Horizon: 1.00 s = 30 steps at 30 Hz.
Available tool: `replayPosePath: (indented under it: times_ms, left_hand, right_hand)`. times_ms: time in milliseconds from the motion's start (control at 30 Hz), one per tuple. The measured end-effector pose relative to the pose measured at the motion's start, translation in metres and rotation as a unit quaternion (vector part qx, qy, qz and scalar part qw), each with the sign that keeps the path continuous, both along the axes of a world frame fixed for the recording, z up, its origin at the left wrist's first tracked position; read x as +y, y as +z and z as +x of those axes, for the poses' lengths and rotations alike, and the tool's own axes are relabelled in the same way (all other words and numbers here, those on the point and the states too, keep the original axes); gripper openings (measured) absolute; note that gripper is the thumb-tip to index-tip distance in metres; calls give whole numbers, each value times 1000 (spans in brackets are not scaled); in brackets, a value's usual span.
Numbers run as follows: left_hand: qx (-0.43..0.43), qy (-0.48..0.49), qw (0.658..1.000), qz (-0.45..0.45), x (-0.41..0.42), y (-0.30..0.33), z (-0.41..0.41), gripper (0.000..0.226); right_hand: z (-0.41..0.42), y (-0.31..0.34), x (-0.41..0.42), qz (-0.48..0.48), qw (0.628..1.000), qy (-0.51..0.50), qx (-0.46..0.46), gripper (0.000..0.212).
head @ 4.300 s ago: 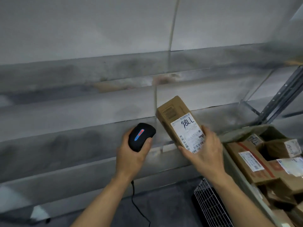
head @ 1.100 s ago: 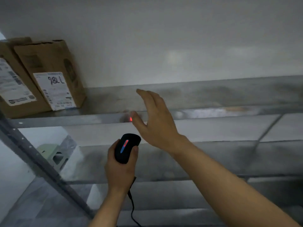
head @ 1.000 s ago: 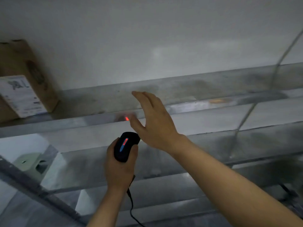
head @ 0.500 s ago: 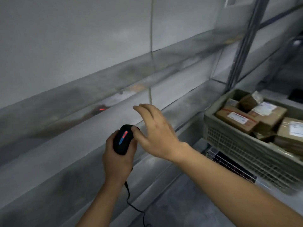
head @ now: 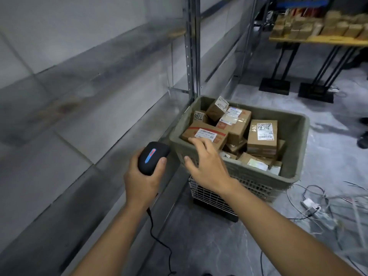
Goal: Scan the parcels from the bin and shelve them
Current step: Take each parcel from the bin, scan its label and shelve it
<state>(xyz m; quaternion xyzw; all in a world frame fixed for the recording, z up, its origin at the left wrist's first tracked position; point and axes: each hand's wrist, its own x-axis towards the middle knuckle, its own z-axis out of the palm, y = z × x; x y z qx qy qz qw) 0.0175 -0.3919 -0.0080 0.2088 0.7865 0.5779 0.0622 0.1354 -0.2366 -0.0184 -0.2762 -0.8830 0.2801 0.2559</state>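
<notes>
Left hand (head: 142, 181): curled round the black scanner (head: 152, 157), its grip full on the body, thumb on the right side; a lit red and blue strip shows on top, and a black cord (head: 159, 240) trails down from it to the floor.
Right hand (head: 207, 162): fingers spread and relaxed, its grip wide and holding nothing; it reaches over the near left rim of the bin, fingertips (head: 192, 140) at the near edge of the red-taped parcel (head: 205, 134). Whether they touch the cardboard I cannot tell.
Bin (head: 298, 148): grey-green plastic, perforated walls, standing on a wire cage (head: 211, 196) on the floor; its left rim lies just beside the shelf upright (head: 192, 46).
Parcels: cardboard boxes heaped loosely inside the bin, most with white labels up; one marked 7786 (head: 199, 116) at the back left, a larger labelled box (head: 262, 135) at the right, tilted.
Open room: bare floor to the right of and in front of the bin; the space above the heap is free.
Shelves (head: 79, 100): long grey metal levels running along the left, blurred.
Floor (head: 209, 246): grey concrete; loose white cables and a power strip (head: 316, 208) lie at the right.
Background: a yellow-topped desk (head: 318, 39) on black legs, carrying rows of brown boxes, well apart from the bin.
</notes>
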Motion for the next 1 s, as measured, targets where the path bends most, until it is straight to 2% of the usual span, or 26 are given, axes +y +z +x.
replayPosePath:
  times_ms: [133,367,600,867,1000]
  left_hand:
    - [6,-42,999,-3,51,-5,-5,60]
    - [2,-117,993,-13,127,-19,-35,42]
    - [10,-183,983,-13,196,-35,-77,47]
    - [-14,-228,973,-19,270,-46,-110,52]
    - [-22,-214,976,-30,303,-48,-120,52]
  right_hand:
    - [10,-18,45,-36,998,-44,-34,57]
    - [5,-53,102,-89,984,-118,-97,59]
    - [-15,-72,150,-144,960,-188,-149,64]
    - [-70,-80,213,-183,938,-252,-155,73]
    - [-106,-86,259,-216,932,-257,-140,67]
